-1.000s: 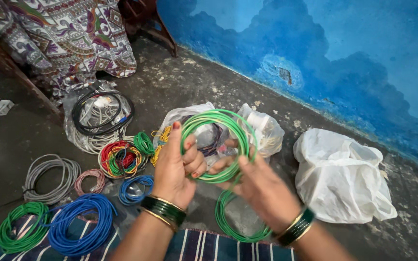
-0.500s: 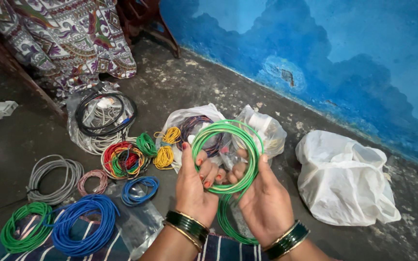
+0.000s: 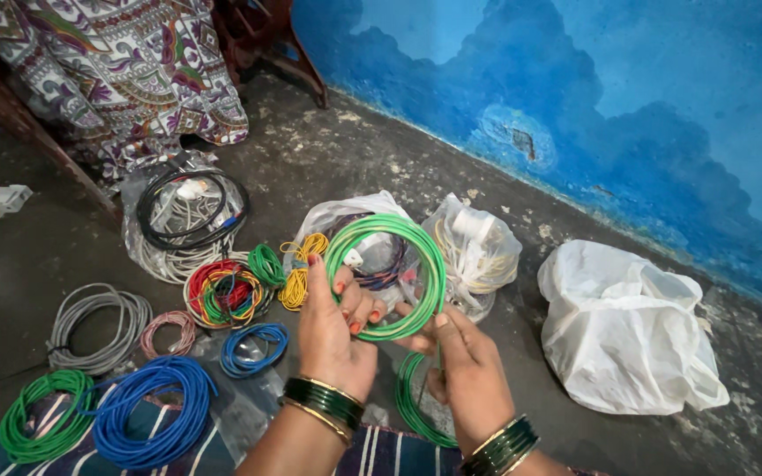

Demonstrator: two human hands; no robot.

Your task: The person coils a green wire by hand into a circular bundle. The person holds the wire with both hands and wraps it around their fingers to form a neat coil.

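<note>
- The green wire coil [image 3: 387,277] stands raised between both hands, near the centre of the view, its ring facing the camera.
- The left hand [image 3: 332,330] grips the coil's rim at about 8 o'clock, thumb up along the outer edge and fingers curled into the ring from the left.
- The right hand [image 3: 465,370] pinches the coil's lower rim at about 5 o'clock, between thumb and fingers.
- A strand runs down from the coil to looser green loops [image 3: 416,404] on the floor, at 6 o'clock from the coil; the right hand and wrist hide part of these loops.
- Behind the coil, at 12 o'clock, lie clear plastic bags [image 3: 478,251] holding more wires; their contents are hard to make out through the plastic.
- At 9 o'clock from the hands sit a yellow coil [image 3: 297,280], a mixed red-and-green bundle [image 3: 222,291], a small blue coil [image 3: 253,345] and a grey coil [image 3: 97,324].
- At 7 o'clock, a big blue coil [image 3: 147,410] and another green coil [image 3: 41,425] rest on a striped cloth [image 3: 381,451], which the frame's lower edge cuts off.
- A white plastic bag [image 3: 628,330] lies at 3 o'clock, by the blue wall [image 3: 575,79].
- Both forearms are cut off at the bottom edge.
</note>
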